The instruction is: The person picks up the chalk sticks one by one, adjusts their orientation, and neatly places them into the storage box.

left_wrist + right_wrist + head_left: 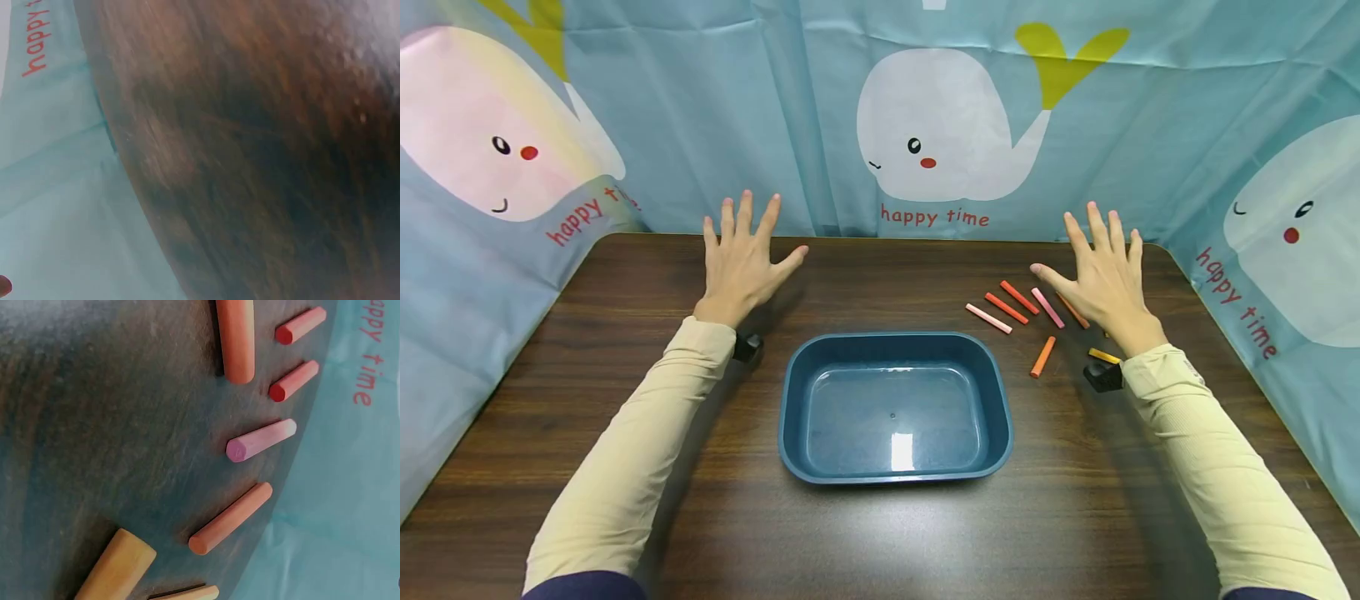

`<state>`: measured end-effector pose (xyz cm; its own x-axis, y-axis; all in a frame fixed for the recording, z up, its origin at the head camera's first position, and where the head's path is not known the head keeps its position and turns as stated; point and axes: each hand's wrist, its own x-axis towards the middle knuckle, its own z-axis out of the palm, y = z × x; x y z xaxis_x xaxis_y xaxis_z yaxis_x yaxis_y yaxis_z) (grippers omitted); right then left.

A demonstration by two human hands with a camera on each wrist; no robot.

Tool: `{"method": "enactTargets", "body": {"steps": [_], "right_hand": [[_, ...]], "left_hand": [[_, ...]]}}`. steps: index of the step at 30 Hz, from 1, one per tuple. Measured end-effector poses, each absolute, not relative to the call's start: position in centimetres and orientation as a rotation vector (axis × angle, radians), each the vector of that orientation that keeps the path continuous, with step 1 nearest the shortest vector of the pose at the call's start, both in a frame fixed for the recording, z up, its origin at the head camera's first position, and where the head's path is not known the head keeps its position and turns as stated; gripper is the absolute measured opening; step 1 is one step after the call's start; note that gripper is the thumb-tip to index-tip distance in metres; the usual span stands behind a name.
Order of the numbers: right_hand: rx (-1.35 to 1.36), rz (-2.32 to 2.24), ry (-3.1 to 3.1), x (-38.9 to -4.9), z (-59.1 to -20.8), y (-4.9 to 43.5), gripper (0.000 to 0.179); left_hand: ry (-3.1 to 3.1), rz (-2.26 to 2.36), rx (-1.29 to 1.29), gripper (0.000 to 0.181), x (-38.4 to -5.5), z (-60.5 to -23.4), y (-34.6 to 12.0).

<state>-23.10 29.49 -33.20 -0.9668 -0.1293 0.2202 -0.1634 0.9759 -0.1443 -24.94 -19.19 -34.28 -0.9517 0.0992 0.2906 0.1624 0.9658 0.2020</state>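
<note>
My left hand (739, 271) is held over the back left of the table, fingers spread and straight, nothing in it. Spread just as wide, my right hand (1108, 287) hovers above the back right, near several short coloured sticks that look like chalk or pastels. Among these are a pale pink stick (988, 318), two red sticks (1006, 307), a pink stick (262, 440), an orange stick (1042, 357), a brownish-orange stick (231, 519) and a yellow stick (1103, 356). The hand partly hides some of them. Between the hands sits a blue plastic tray (895, 477) with nothing inside.
The dark wood table (737, 533) is backed by a light blue curtain (700, 108) printed with whales, which also hangs along both sides. A black wrist camera (1103, 377) sits under the right wrist, another black camera (747, 347) at the left.
</note>
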Motion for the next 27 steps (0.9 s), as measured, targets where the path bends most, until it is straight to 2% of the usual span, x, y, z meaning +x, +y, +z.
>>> {"method": "enactTargets", "body": {"steps": [27], "right_hand": [[0.316,0.393,-2.868,-18.9,-33.0,29.8,0.092]], "left_hand": [[-2.778,-0.356,-0.277,0.080,-21.3,-33.5,-18.2]]}}
